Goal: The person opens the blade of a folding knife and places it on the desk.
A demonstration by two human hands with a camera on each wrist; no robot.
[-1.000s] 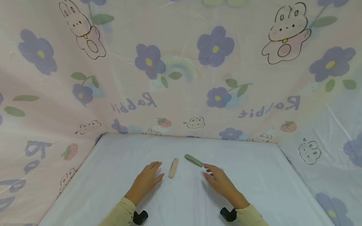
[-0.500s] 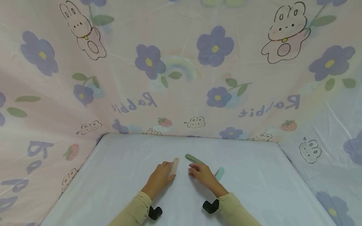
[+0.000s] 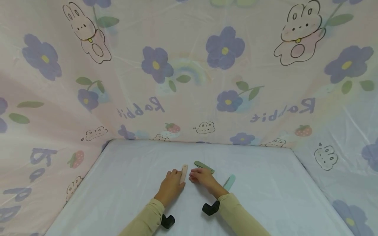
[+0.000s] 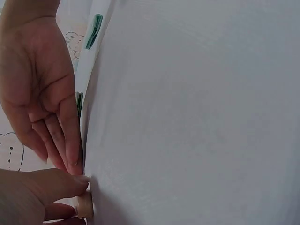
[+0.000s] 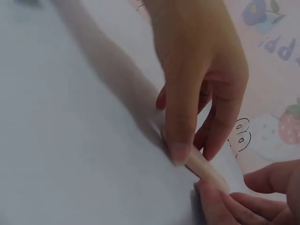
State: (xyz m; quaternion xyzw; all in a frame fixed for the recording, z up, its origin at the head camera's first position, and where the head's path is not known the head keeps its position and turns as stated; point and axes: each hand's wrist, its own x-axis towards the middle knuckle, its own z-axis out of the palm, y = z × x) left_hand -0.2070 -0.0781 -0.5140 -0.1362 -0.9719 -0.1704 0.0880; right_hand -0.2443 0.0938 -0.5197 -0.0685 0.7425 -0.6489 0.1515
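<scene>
Head view first: the person's left hand [image 3: 170,186] is right on the beige strip [image 3: 184,173], fingers along its far side and the thumb down by the near end. The right hand [image 3: 205,180] is just to the right of it, palm inward, fingers loosely bent, the tips pointing at the beige strip with a narrow gap between. Behind the right knuckles, partly hidden, lies the green strip [image 3: 202,165], slanting across the white surface [image 3: 133,167]; the mint strip [image 3: 230,181] pokes out beside the right wrist. A black device [image 3: 168,222] sits at the left cuff, and its twin [image 3: 210,208] at the right one.

Over to the left wrist view, and it's side-on: left thumb and fingers pinch the beige strip low in the frame, while the right hand hangs from above, fingers relaxed and nearly straight. Whether the two hands touch, it's hard to tell.

And the right wrist view: left thumb and fingers grip the beige strip, held at a slant. The right fingertips overlap its lower end; contact can't be made out.
</scene>
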